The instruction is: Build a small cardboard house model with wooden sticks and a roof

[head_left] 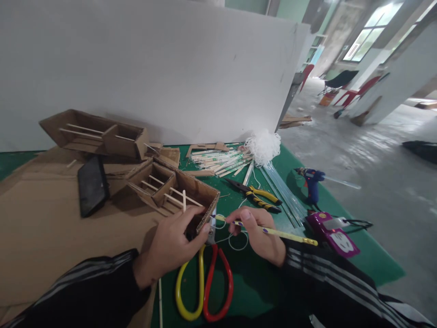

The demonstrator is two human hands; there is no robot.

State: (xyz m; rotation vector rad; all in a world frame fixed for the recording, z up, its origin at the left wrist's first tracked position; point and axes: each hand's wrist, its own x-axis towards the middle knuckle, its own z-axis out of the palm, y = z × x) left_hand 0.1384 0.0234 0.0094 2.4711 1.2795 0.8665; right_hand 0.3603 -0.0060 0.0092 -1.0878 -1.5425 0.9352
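Clamping a cardboard box is the left grip; a pencil, the right grip.

Right hand obstructed ahead by pliers, at right by purple socket block, passage afforded over cardboard sheet at left

Daylight glares through blown-out windows at two o'clock, leaving a sheen on the floor toward three. The dimmer green tabletop sinks into shadow near six o'clock; the background looks soft.
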